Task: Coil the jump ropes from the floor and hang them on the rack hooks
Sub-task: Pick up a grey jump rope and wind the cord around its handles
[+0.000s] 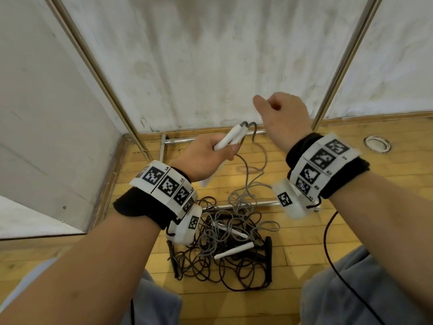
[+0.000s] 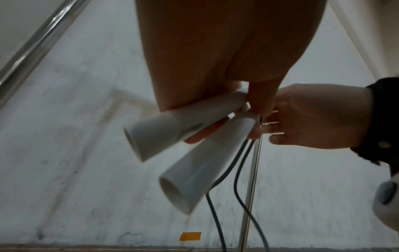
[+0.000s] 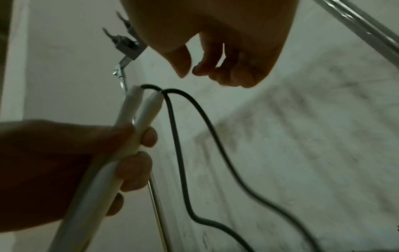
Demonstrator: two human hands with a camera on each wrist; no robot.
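Hands were raised in front of a pale, stained wall [image 1: 210, 55], above a wooden floor [image 1: 304, 235]. The left hand [image 1: 203, 158] wrapped its fingers around two white handles [image 1: 230, 137] of a grey jump rope [image 1: 251, 181], held side by side, tips pointing up and away. From those tips the grey cord looped over and trailed down to the floor. The right hand [image 1: 283, 118] hovered just beside the handle tips, its grip loosely curled and holding nothing, thumb close to the forefinger. On the floor below lay a tangled pile of ropes [image 1: 225, 249], dark and grey cords mixed with white and black handles. Metal rack poles [image 1: 346, 57] rose on both sides.
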